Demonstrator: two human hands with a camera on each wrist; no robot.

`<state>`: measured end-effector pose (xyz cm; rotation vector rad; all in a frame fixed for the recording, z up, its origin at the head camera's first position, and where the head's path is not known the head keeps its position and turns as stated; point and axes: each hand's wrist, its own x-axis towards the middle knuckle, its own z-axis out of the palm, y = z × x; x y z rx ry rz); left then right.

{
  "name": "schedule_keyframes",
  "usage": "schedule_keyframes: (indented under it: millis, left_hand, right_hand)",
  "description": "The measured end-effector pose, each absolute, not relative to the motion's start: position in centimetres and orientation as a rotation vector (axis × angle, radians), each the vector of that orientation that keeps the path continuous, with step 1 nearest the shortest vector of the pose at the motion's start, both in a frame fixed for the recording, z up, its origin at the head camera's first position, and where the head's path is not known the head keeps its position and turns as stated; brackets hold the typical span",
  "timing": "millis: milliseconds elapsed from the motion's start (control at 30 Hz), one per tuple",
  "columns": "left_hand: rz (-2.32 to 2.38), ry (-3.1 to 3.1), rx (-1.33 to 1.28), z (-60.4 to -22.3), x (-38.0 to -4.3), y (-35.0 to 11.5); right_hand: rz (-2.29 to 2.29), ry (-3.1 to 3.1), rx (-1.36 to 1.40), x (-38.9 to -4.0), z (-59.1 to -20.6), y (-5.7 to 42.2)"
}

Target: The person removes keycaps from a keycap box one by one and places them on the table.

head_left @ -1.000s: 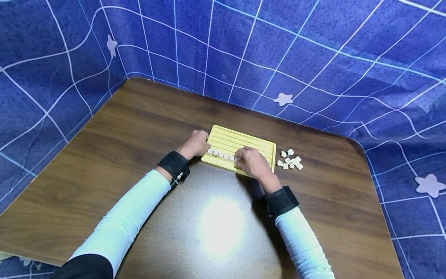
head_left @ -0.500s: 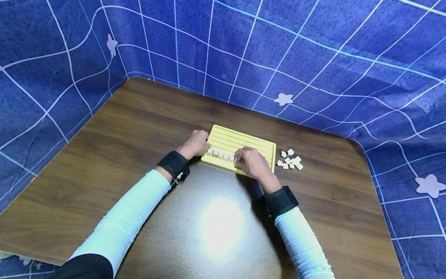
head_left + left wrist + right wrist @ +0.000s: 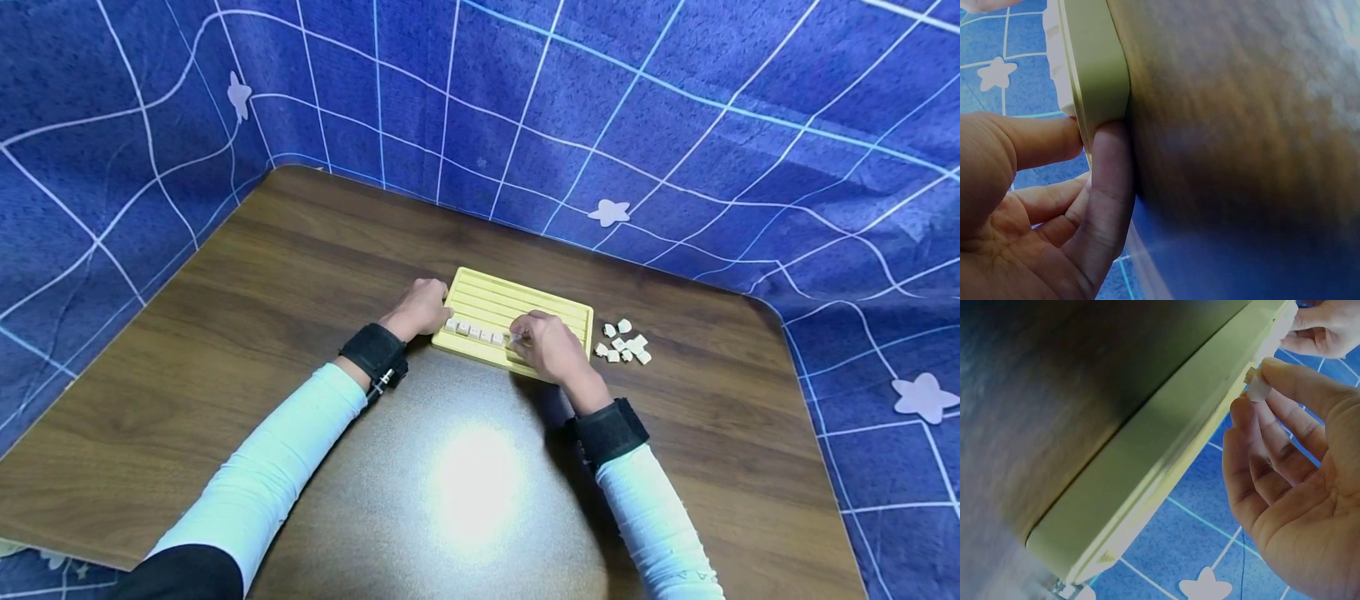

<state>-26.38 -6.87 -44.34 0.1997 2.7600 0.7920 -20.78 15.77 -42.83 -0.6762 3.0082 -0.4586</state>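
Note:
A yellow ridged tray (image 3: 525,297) lies on the table in the head view. A row of several small white blocks (image 3: 475,331) with dark marks fills part of its front groove from the left. My left hand (image 3: 420,308) grips the tray's left end; the left wrist view has the thumb (image 3: 1047,139) against the rim and a finger (image 3: 1113,169) along the outer wall. Over the tray's front right part, my right hand (image 3: 555,346) pinches one small white block (image 3: 1260,389) with a tan nub between thumb and fingertips. The head view mostly hides this block.
Several loose white blocks (image 3: 627,343) lie in a small heap on the wooden table (image 3: 720,417), just right of the tray. A blue curtain (image 3: 585,100) with white lines and stars surrounds the table's back and sides.
My right hand has shifted slightly to the right along the front groove, away from the row, its fingers still pinching a block. The left hand keeps its hold on the tray.

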Motion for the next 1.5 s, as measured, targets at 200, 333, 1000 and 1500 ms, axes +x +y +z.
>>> schedule_keyframes:
  millis: [200, 333, 1000, 1500]
  left_hand:
    - [0.79, 2.752, 0.186, -44.5, -26.6, -6.8]
    - [0.788, 2.757, 0.205, -44.6, -26.6, -6.9]
    - [0.788, 2.767, 0.231, -44.6, -26.7, -7.0]
    - [0.802, 2.763, 0.22, -44.6, -26.6, -7.0]
  right_hand:
    - [-0.514, 3.044, -0.702, -20.7, -42.5, 17.1]
    - [-0.535, 3.074, -0.705, -20.6, -42.4, 18.2]
    - [-0.502, 3.191, -0.596, -18.9, -43.6, 25.8]
    - [-0.5, 3.195, -0.522, -18.7, -44.9, 27.7]
